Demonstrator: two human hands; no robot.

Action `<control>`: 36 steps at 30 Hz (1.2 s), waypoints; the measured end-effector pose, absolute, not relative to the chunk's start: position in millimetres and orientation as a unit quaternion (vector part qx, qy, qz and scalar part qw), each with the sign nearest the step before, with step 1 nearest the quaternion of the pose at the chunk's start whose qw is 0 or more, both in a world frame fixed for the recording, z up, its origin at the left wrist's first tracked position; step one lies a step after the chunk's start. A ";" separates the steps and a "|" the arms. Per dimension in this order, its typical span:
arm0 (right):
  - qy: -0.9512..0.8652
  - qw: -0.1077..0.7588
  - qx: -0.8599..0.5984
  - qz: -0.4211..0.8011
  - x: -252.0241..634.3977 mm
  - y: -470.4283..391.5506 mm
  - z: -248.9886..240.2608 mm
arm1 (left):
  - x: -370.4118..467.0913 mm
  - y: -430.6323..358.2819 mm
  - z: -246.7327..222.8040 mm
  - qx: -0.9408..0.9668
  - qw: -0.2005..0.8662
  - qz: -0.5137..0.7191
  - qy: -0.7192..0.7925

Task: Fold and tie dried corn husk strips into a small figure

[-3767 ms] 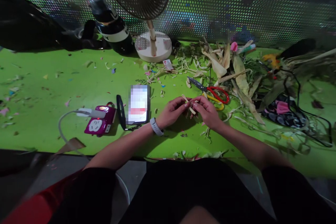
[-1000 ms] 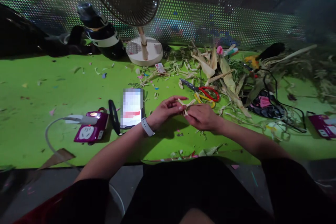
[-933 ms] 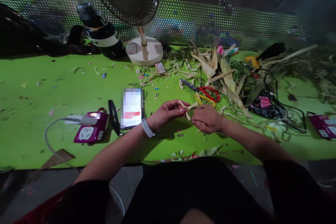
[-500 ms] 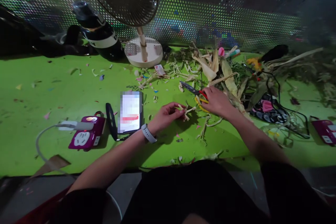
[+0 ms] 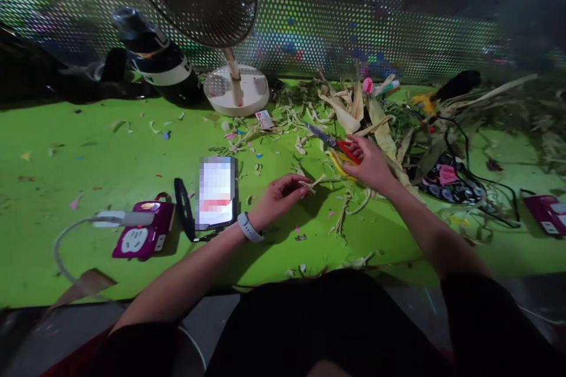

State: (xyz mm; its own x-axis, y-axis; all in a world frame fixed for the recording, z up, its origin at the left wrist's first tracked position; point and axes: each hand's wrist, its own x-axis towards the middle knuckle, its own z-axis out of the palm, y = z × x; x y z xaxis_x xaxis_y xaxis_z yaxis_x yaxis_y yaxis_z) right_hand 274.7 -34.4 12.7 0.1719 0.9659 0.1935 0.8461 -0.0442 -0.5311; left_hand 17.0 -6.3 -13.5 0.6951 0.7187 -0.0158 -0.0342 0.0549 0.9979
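Observation:
My left hand (image 5: pixel 285 197), with a pale watch band (image 5: pixel 250 228) on its wrist, pinches a small knotted strip of dried corn husk (image 5: pixel 315 184) between thumb and fingers. To the right, my right hand (image 5: pixel 371 164) has its fingers around the handles of a pair of scissors (image 5: pixel 329 140). One handle is red, the other yellow, and the dark blades point away to the upper left. Husk scraps (image 5: pixel 342 215) lie on the green tabletop (image 5: pixel 260 259) just below the hands. Larger dried corn husks (image 5: pixel 375 121) are heaped beyond my right hand.
A lit phone (image 5: pixel 216 193) leans on a stand left of my left hand. Farther left sits a purple power strip (image 5: pixel 145 230) with a white cable. A white-based fan (image 5: pixel 236 91) and a dark bottle (image 5: pixel 163 65) stand at the back. Another purple socket block (image 5: pixel 546 215) is far right.
My right hand has closed more fully around the scissors handles, and the blades have shifted slightly away from me. My left hand keeps its pinch on the husk strip. The view has shifted a little.

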 end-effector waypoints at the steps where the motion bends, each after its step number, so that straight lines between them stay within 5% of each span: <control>1: -0.625 0.308 -0.710 0.102 277.9 -37.2 14.4 | 17.3 -5.5 -15.1 0.625 0.676 0.273 0.280; 4: -0.635 0.318 -0.701 0.064 285.6 -48.7 20.5 | 17.7 -3.7 -15.8 0.631 0.666 0.260 0.302; 15: -0.806 0.123 -0.574 0.071 277.7 -85.0 6.2 | 18.8 -8.4 -10.0 0.679 0.603 0.287 0.306; 26: -0.673 0.225 -0.704 -0.026 321.1 -70.2 22.8 | 20.2 -3.5 -14.5 0.688 0.563 0.299 0.345; 36: -0.687 0.106 -0.718 -0.030 309.6 -35.9 13.3 | 19.8 -1.0 -16.3 0.705 0.530 0.307 0.357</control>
State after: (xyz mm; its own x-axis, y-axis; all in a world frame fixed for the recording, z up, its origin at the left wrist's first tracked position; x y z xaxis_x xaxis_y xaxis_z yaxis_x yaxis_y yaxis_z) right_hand 309.6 -35.9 13.3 0.0533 0.9806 0.1887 0.9932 -0.0324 -0.1120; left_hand 19.8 -1.0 -16.3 0.5566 0.8289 0.0553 0.1781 -0.1841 0.9666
